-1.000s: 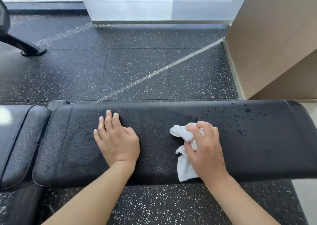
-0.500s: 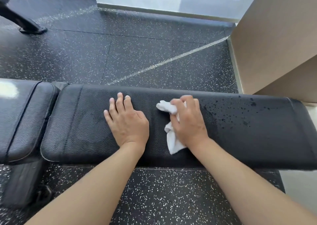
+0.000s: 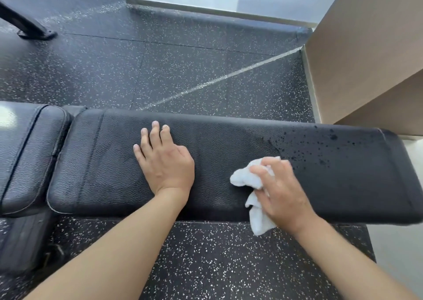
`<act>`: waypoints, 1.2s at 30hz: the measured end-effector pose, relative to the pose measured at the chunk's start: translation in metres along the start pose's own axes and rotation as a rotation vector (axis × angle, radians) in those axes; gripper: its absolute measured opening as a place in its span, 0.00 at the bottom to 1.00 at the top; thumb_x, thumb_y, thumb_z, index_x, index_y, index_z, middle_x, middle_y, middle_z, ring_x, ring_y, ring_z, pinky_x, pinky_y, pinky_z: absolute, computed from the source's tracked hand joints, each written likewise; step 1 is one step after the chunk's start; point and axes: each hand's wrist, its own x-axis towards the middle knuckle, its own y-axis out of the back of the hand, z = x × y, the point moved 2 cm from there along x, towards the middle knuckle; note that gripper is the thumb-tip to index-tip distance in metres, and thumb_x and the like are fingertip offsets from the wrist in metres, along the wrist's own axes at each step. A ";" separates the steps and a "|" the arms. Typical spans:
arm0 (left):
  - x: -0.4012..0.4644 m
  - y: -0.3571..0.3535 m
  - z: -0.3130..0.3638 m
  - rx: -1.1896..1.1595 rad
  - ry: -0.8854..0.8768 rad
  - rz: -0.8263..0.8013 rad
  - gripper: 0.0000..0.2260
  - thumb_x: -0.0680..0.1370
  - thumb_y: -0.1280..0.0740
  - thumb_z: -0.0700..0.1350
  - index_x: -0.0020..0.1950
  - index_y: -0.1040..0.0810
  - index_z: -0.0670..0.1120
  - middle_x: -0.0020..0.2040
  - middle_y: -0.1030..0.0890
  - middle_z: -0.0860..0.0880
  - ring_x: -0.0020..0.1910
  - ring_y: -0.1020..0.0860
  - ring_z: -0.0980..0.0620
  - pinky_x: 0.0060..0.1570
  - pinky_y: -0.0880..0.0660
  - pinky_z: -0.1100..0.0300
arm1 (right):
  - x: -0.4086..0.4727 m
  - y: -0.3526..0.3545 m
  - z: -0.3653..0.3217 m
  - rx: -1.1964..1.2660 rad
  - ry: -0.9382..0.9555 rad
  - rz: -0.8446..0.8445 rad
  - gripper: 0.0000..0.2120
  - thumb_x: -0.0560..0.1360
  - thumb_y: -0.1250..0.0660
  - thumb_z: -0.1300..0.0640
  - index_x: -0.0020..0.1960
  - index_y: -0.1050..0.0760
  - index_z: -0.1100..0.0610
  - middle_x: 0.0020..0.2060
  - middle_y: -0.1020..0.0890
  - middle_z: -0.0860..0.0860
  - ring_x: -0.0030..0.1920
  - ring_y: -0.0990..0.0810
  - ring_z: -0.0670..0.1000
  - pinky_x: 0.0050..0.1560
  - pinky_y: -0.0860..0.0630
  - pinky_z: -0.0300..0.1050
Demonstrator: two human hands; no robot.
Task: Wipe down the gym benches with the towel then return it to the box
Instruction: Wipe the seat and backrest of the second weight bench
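A long black padded gym bench [image 3: 229, 139] runs across the view, with dark droplets speckling its right part [image 3: 325, 148]. My left hand [image 3: 164, 160] lies flat on the pad left of centre, fingers straight. My right hand [image 3: 279, 189] grips a crumpled white towel [image 3: 245, 178] against the pad near its front edge, just left of the droplets. A tail of the towel hangs over the bench's front edge. The box is not in view.
A second black pad [image 3: 29, 153] adjoins the bench on the left. Speckled black rubber floor [image 3: 183, 70] lies beyond and below. A beige wall or cabinet [image 3: 366, 47] stands at the right; a black machine foot [image 3: 34, 31] sits far left.
My right hand has slid the towel rightward and toward the front edge of the bench, away from my left hand. The left hand stays flat on the pad.
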 end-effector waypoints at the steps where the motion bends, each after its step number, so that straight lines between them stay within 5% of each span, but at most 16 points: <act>1: 0.000 0.000 0.000 0.002 0.000 0.004 0.29 0.77 0.51 0.50 0.75 0.28 0.45 0.80 0.31 0.46 0.81 0.38 0.41 0.80 0.44 0.38 | 0.006 0.002 0.014 -0.017 -0.059 0.036 0.17 0.74 0.32 0.63 0.63 0.22 0.58 0.60 0.26 0.58 0.54 0.30 0.59 0.56 0.27 0.55; 7: 0.000 -0.001 0.001 0.012 -0.003 -0.004 0.27 0.77 0.49 0.49 0.75 0.29 0.45 0.80 0.32 0.46 0.81 0.38 0.41 0.80 0.44 0.38 | 0.101 -0.017 0.006 -0.107 -0.489 0.207 0.13 0.80 0.32 0.56 0.63 0.22 0.59 0.59 0.25 0.60 0.54 0.28 0.62 0.53 0.26 0.57; 12: 0.000 -0.003 0.000 0.029 0.001 -0.028 0.24 0.79 0.43 0.44 0.75 0.29 0.44 0.80 0.32 0.45 0.81 0.38 0.40 0.79 0.44 0.37 | 0.119 -0.054 -0.080 -0.003 -0.205 0.101 0.15 0.76 0.33 0.58 0.62 0.22 0.57 0.60 0.24 0.58 0.53 0.27 0.60 0.52 0.26 0.54; 18: -0.001 -0.006 -0.001 0.051 -0.002 -0.015 0.23 0.80 0.43 0.44 0.75 0.29 0.44 0.80 0.32 0.45 0.81 0.38 0.39 0.79 0.43 0.37 | 0.089 -0.028 -0.014 0.075 0.130 -0.004 0.16 0.74 0.33 0.58 0.61 0.21 0.58 0.60 0.24 0.58 0.54 0.27 0.62 0.56 0.25 0.57; 21: 0.001 -0.004 0.001 0.060 -0.002 -0.006 0.26 0.77 0.46 0.46 0.75 0.28 0.43 0.79 0.31 0.43 0.80 0.37 0.38 0.78 0.42 0.36 | 0.070 0.005 0.067 -0.007 -0.178 0.137 0.16 0.74 0.29 0.61 0.61 0.21 0.56 0.59 0.24 0.57 0.55 0.28 0.61 0.56 0.26 0.58; 24: 0.001 -0.003 0.004 0.065 0.004 -0.006 0.26 0.77 0.46 0.46 0.74 0.28 0.43 0.79 0.30 0.43 0.80 0.36 0.38 0.78 0.43 0.36 | 0.072 0.015 0.094 -0.120 -0.457 0.221 0.14 0.77 0.36 0.55 0.61 0.21 0.57 0.58 0.25 0.59 0.54 0.28 0.63 0.56 0.30 0.57; 31: 0.001 -0.004 0.003 0.075 0.006 -0.003 0.26 0.77 0.45 0.45 0.74 0.27 0.43 0.79 0.30 0.43 0.80 0.37 0.39 0.78 0.43 0.37 | 0.168 -0.049 -0.026 -0.044 -0.313 0.107 0.09 0.76 0.36 0.56 0.54 0.22 0.56 0.55 0.24 0.56 0.51 0.29 0.58 0.47 0.32 0.50; 36: 0.002 -0.005 0.004 0.059 0.014 -0.001 0.25 0.78 0.43 0.45 0.74 0.27 0.43 0.79 0.30 0.44 0.80 0.36 0.39 0.78 0.42 0.37 | 0.212 -0.078 -0.099 0.114 -0.160 0.019 0.07 0.75 0.35 0.56 0.50 0.23 0.58 0.56 0.23 0.57 0.53 0.28 0.60 0.50 0.26 0.56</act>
